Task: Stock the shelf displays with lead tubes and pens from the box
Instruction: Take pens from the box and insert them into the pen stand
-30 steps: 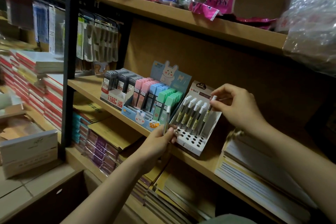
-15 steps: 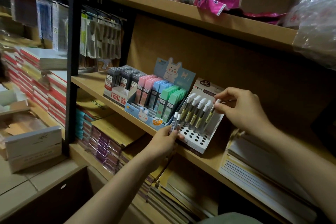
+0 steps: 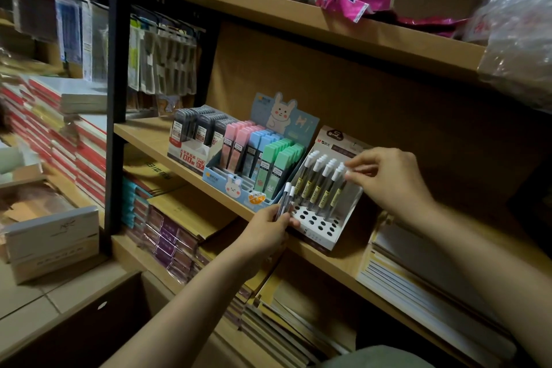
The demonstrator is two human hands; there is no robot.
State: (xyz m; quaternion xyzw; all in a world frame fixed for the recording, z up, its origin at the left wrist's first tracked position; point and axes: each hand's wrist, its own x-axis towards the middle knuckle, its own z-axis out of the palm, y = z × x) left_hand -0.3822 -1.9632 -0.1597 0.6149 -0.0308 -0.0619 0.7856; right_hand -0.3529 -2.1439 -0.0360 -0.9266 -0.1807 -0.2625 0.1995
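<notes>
Right now both of your forearms reach up from the bottom of the view toward the middle shelf, the left one running diagonally from the lower left, the right one coming in from the lower right with the wrist bent back toward the centre. Your left hand is curled around a small bundle of spare lead tubes, gripping their lower ends so the white caps stick up just beside the front left corner of the white display tray. Your right hand hovers over the tray's right side, thumb and forefinger pinching the white cap of the rightmost tube, which stands tilted in the back row. That tray sits on the shelf, its perforated front face showing dark round holes, with a row of clear tubes bearing yellow labels and white caps leaning against the backing card. Just to its left stands the blue rabbit display box of pink, blue and green lead cases, and beyond that a box of grey cases.
</notes>
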